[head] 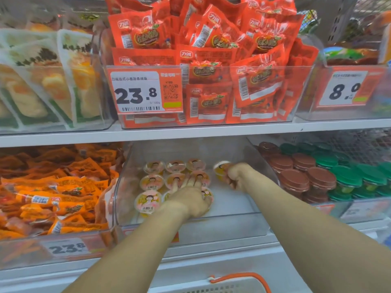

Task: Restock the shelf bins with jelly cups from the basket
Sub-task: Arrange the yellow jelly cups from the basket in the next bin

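A clear shelf bin point(237, 210) on the lower shelf holds several jelly cups point(151, 181) with cartoon lids, standing in rows at its left half. My left hand point(191, 197) lies flat on the nearer cups, fingers straight and spread. My right hand point(236, 176) reaches deep into the bin's right side and grips a yellow jelly cup point(221, 169), tilted on its side just right of the rows. The basket point(230, 285) shows only its white rim and orange handle at the bottom edge.
Orange snack packs point(57, 193) fill the bin to the left. Brown- and green-lidded cups point(313, 176) fill the bin to the right. Above, a bin of red packets point(222, 60) with a 23.8 price tag overhangs the shelf board point(190, 131).
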The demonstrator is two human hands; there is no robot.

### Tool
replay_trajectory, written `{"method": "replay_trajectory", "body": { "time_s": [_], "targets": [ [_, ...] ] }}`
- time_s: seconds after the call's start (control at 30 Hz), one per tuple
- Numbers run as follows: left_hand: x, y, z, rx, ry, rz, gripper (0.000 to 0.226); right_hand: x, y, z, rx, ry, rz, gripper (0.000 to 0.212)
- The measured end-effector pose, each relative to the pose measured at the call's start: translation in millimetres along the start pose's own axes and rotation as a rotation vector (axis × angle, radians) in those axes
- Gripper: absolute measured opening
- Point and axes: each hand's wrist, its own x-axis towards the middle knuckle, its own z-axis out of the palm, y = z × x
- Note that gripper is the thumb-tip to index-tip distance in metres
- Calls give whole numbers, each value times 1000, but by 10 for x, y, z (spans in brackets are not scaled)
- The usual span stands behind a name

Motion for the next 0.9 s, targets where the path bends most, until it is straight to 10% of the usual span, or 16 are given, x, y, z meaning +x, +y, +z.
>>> {"method": "replay_trajectory", "body": {
  "time_s": [0.5,0.73,0.9],
  "targets": [
    [61,-17,57,-105,33,17,74,306,-79,231,257,-56,44,16],
    [108,-18,59,-132,52,7,73,69,-174,58,-101,4,-64,36],
    [-73,55,-157,-240,485,39,45,-837,-345,-59,-106,121,-482,18]
  ]
}}
